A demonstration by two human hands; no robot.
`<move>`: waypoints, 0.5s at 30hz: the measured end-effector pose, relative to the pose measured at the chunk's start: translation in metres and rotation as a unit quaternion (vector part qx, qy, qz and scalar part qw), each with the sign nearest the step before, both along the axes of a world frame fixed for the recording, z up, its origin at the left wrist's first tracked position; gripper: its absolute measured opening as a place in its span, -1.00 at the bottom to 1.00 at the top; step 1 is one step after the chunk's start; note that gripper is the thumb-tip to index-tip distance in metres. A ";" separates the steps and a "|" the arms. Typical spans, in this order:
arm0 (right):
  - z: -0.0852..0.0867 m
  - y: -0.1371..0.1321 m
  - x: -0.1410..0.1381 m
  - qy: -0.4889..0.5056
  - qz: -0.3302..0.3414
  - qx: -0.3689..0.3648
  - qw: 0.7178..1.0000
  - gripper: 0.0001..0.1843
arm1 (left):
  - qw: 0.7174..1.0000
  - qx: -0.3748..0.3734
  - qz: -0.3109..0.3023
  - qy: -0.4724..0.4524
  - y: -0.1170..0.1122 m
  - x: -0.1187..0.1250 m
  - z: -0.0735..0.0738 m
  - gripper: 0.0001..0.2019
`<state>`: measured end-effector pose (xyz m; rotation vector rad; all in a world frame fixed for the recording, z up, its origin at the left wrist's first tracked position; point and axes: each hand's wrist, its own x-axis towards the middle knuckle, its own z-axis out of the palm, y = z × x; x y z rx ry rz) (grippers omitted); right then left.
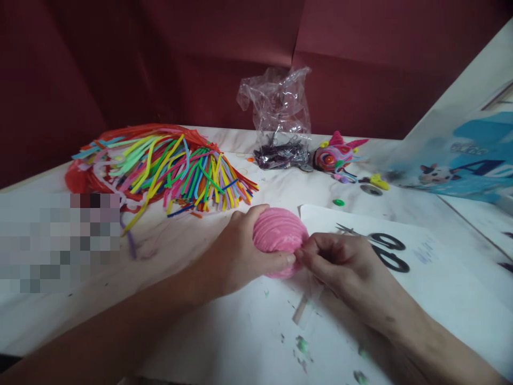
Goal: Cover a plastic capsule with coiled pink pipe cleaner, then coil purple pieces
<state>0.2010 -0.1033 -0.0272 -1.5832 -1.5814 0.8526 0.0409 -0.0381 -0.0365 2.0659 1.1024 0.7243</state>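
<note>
My left hand (240, 251) is wrapped round a pink ball wound from fuzzy pipe cleaner (276, 230), thumb under it and fingers over its far side. My right hand (336, 262) is pinched against the ball's right edge, fingers pressed together on the pink winding. Both hands rest over the white table (224, 331), just left of a white sheet of paper (441, 278). A pair of black-handled scissors (380, 248) lies on that sheet, right behind my right hand.
A heap of coloured pipe cleaners (168, 171) lies at the back left on red plastic. A clear plastic bag (280, 123) with dark bits and a finished pink pipe-cleaner figure (334, 155) stand at the back. Small scraps dot the table.
</note>
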 end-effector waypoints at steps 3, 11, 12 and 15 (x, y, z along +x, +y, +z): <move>-0.004 0.001 -0.002 -0.005 0.017 -0.001 1.000 -0.72 | 0.999 0.038 0.008 0.008 -0.001 0.000 0.002 -0.28; -0.005 0.003 -0.001 -0.005 -0.016 -0.012 1.000 -0.70 | 0.993 0.078 0.051 0.069 0.002 -0.003 0.003 -0.21; -0.005 0.003 -0.001 -0.004 -0.016 -0.007 1.000 -0.71 | 0.992 0.079 0.049 0.081 0.003 -0.004 0.003 -0.20; -0.004 0.002 0.000 -0.003 -0.010 0.004 1.000 -0.74 | 0.991 0.071 0.039 0.107 0.006 -0.006 0.006 -0.25</move>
